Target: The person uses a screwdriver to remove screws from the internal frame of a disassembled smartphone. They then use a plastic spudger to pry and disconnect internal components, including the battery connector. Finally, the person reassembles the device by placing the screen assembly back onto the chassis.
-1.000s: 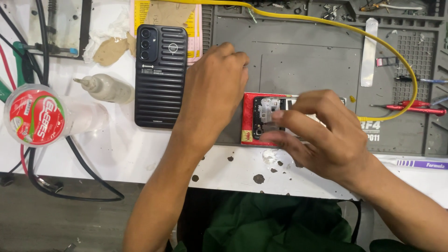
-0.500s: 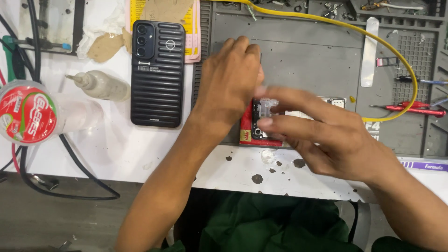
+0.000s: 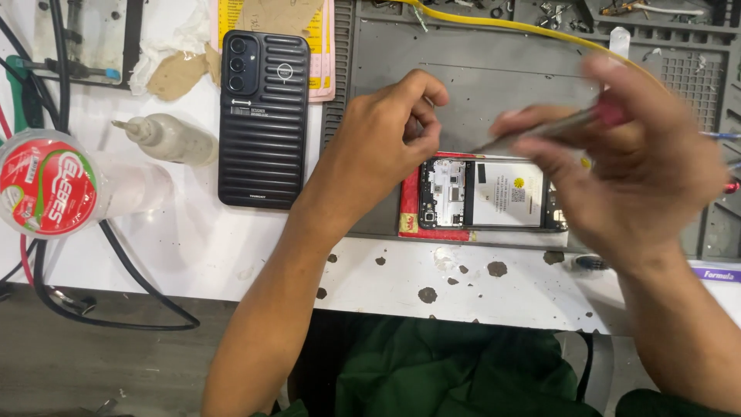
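Left hand (image 3: 390, 143) rests, fingers curled, on the opened phone (image 3: 482, 194); right hand (image 3: 629, 158) grips a screwdriver (image 3: 540, 131) above it — black phone case (image 3: 262, 120) lies far left on the table (image 3: 193, 247).

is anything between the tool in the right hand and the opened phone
Nothing visible. The right hand holds a thin tool above the opened phone, and the exposed board and battery under its tip are uncovered. The left hand rests at the phone's left end, beside the tool's path, not across it.
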